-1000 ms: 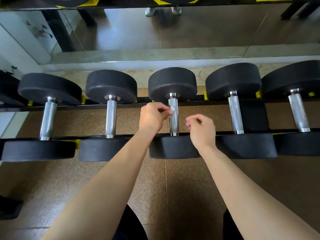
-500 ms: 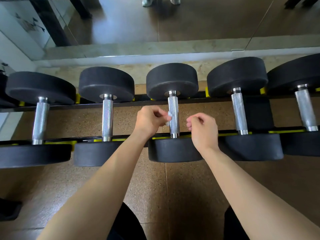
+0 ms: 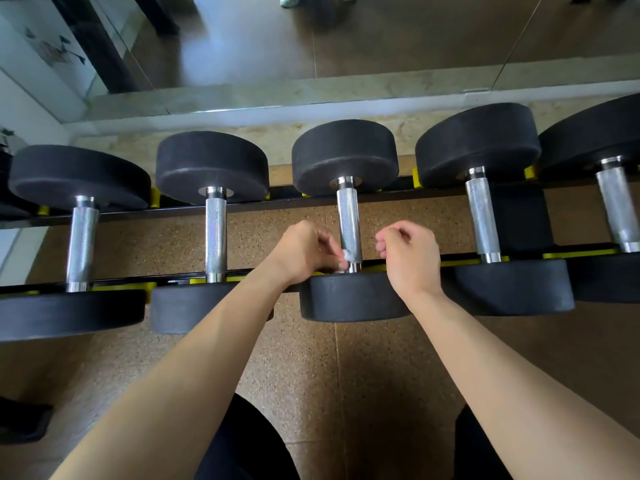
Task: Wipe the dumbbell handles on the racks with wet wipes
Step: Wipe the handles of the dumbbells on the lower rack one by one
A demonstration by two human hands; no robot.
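The left hand [image 3: 304,252] reaches over the front of the rack [image 3: 287,195] and its fingers [image 3: 327,244] pinch a small, bunched white wet wipe [image 3: 346,254]. The wipe is pressed against the left side of the knurled steel handle [image 3: 349,216] of the middle dumbbell [image 3: 346,157], low on the handle, just above where it meets the near black weight head [image 3: 349,296]. The bare metal above the wipe runs up to the far head.

The right hand [image 3: 410,258] hangs just to the right of the same handle, apart from it — its fingers are clenched in toward the palm, with nothing visible in them. Both bare forearms stretch in from the bottom edge, over dark trousers [image 3: 242,445].

The dumbbell lies across the rack's two black rails, which carry yellow pads, one head over each rail. It sits in a row of similar dumbbells: a neighbour on the left [image 3: 215,233] and another on the right [image 3: 482,216] lie parallel to it, close but not touching, and further ones continue toward both edges. The heads on the right look thicker than those in the middle.

Below the rack shows a brown speckled floor [image 3: 294,358]. Behind the far heads a pale ledge runs along the foot of a wall mirror [image 3: 381,36].
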